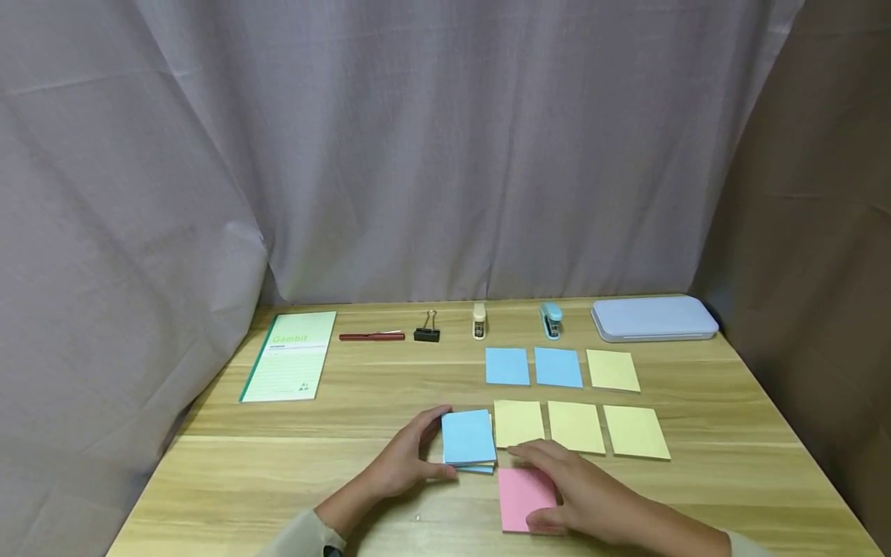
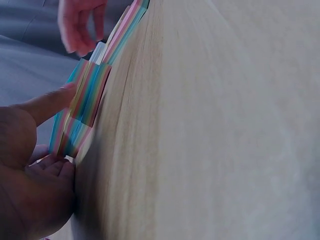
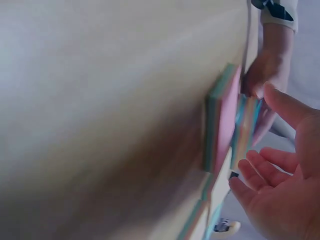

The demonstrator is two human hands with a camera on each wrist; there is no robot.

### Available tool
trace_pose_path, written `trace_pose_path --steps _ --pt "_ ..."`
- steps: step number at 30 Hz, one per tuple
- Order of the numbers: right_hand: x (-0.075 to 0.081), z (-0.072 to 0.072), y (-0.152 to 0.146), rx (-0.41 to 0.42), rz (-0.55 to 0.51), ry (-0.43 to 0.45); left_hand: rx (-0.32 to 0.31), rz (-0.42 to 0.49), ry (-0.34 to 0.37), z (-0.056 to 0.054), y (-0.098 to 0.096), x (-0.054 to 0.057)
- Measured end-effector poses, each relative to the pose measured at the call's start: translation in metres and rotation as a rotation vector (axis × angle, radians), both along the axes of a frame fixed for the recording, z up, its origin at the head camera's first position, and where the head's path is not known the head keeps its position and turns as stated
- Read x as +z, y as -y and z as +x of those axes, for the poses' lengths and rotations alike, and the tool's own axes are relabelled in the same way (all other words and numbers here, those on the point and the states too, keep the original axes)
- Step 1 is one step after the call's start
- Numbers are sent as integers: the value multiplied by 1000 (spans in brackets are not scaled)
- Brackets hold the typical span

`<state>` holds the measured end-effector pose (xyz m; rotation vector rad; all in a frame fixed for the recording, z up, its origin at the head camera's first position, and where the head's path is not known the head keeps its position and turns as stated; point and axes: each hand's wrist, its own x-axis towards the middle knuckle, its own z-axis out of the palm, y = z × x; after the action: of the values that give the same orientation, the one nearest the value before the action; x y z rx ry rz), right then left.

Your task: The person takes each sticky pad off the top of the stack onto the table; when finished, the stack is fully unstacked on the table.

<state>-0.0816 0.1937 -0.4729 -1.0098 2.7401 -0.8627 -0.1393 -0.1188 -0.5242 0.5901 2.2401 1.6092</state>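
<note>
My left hand (image 1: 402, 463) grips the sides of a small stack of sticky note pads (image 1: 468, 437) between thumb and fingers. Blue is the top colour, and the layered edges show striped in the left wrist view. To its right, nearer me, lies a pink-topped sticky note pad (image 1: 520, 495). Just over that pad's right side hovers my right hand (image 1: 588, 489), thumb and fingers spread. The right wrist view shows a gap between this hand and the pink pad (image 3: 227, 117).
Right of the stack runs a row of yellow pads (image 1: 576, 427). Behind it sit two blue pads (image 1: 507, 366) and another yellow one (image 1: 612, 370). Along the back are a notebook (image 1: 292, 363), pen (image 1: 372, 336), binder clip (image 1: 427, 334), two staplers (image 1: 551, 319) and a pale case (image 1: 654, 317).
</note>
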Motion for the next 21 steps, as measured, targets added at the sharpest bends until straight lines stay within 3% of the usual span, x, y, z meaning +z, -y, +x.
trace_pose_path --steps 6,13,21 --pt "8 -26 14 3 -23 19 -13 -24 -36 0 0 0" --pt "-1 -58 35 -2 -61 98 -3 -48 -55 0 0 -2" --pt "-14 -72 50 -4 -24 101 -2 -63 -55 0 0 0"
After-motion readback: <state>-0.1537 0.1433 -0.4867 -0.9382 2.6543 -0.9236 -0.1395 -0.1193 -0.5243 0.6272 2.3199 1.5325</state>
